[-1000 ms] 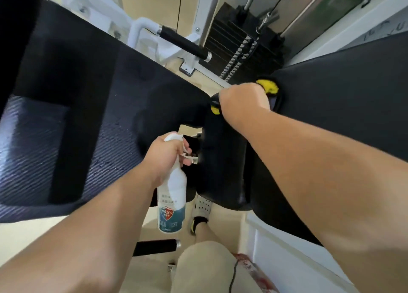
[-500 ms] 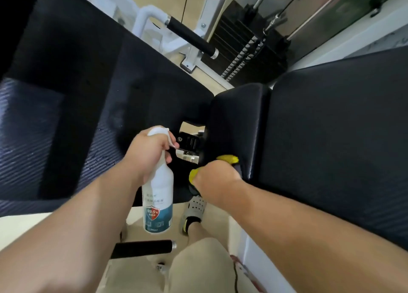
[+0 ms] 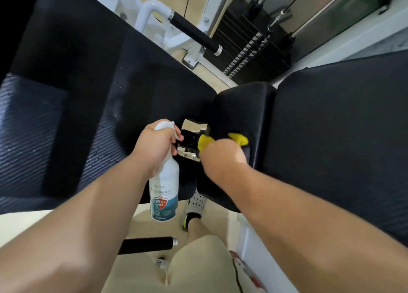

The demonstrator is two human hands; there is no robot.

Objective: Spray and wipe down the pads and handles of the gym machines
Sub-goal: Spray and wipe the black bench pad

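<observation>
Beige floor lies under two black handles; left hand grips one spray bottle, right hand clutches one yellow cloth.

The bottle, at 7 o'clock from centre, has a red shield reading "99.9%" on its label. The characters at the shield's 12 o'clock and the print at its 6 o'clock are too blurred to read.

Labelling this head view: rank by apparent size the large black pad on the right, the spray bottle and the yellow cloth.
1. black pad
2. spray bottle
3. yellow cloth, mostly hidden under the right hand, so its true size is unsure
</observation>
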